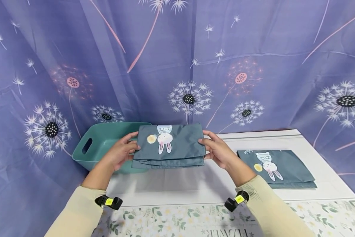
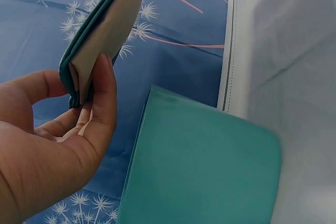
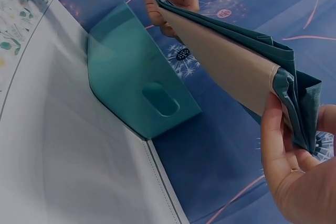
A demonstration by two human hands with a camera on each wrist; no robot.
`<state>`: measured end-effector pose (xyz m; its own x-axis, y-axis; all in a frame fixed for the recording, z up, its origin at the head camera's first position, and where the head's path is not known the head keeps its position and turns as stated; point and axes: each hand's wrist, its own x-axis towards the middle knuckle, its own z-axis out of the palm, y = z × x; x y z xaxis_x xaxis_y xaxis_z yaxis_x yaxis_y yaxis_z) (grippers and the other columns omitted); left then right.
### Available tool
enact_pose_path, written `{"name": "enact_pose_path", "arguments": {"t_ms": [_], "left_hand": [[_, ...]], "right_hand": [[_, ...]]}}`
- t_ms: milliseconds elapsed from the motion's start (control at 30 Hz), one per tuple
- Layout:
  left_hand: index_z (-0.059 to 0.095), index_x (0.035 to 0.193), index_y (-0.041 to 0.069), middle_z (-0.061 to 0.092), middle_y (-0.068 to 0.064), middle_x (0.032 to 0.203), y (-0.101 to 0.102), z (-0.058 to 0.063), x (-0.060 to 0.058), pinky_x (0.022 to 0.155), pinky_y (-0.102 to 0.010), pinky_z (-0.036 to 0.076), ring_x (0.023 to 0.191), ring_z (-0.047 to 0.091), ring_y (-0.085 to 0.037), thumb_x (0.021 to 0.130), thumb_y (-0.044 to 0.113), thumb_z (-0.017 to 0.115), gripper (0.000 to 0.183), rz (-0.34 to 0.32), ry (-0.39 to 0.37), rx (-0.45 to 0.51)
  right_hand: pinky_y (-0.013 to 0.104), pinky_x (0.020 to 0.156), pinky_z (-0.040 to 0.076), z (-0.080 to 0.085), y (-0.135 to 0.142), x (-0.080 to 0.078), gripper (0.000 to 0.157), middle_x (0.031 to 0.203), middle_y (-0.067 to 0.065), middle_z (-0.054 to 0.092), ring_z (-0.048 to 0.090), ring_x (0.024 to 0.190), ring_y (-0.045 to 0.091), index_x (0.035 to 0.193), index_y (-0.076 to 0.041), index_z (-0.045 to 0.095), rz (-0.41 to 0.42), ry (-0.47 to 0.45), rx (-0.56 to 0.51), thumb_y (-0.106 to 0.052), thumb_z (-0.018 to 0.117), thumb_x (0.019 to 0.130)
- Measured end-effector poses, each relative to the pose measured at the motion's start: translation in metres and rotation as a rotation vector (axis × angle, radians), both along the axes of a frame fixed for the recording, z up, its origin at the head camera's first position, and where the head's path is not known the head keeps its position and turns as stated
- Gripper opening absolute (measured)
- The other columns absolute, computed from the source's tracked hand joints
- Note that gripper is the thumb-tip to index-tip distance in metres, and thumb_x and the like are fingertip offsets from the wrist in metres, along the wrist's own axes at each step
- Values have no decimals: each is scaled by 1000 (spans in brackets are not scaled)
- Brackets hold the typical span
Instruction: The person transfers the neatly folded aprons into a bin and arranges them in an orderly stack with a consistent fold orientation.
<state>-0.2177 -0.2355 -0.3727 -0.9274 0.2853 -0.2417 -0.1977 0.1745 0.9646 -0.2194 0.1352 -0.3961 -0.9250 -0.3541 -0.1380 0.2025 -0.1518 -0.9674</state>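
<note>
A folded dark green cloth [image 1: 183, 141] with an upside-down white rabbit print is held up in the air between both hands. My left hand [image 1: 122, 151] pinches its left end, thumb on the printed front and fingers behind. At the other end, my right hand [image 1: 217, 149] grips it the same way. From the right wrist view, the cloth [image 3: 226, 56] shows a beige underside and several stacked green layers. Behind the left hand stands a green plastic bin [image 1: 91, 138] with an oval handle hole, its right part hidden by the held cloth.
A second folded green cloth [image 1: 287, 168] with the same rabbit print lies at the right on the white table [image 1: 171, 187]. Purple dandelion-print fabric [image 1: 153, 82] hangs behind and at both sides. A floral mat [image 1: 171, 219] covers the near edge.
</note>
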Motion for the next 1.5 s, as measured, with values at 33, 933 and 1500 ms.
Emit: {"name": "enact_pose_path", "arguments": {"t_ms": [33, 933, 1500], "left_hand": [[13, 164, 19, 41, -19, 151, 0, 0, 0, 83, -30, 56, 104, 62, -10, 98, 7, 50, 76, 3, 0, 1], [9, 165, 20, 11, -21, 169, -24, 8, 1, 105, -45, 37, 154, 19, -41, 100, 11, 48, 76, 48, -6, -77], [7, 165, 20, -4, -19, 170, -40, 18, -4, 124, -59, 20, 153, 19, -40, 99, 10, 47, 77, 88, -22, -86]], "right_hand": [[28, 60, 60, 0, 0, 0, 51, 82, -6, 71, 70, 72, 8, 150, -13, 31, -1, -1, 2, -15, 50, 103], [28, 62, 59, 12, -27, -6, 52, 104, 0, 56, 66, 79, 8, 150, -12, 33, 42, -5, -21, -11, 44, 99], [28, 64, 58, 24, -52, -17, 60, 112, 4, 51, 64, 83, 10, 154, -13, 30, 37, -17, -31, -10, 47, 97]]}}
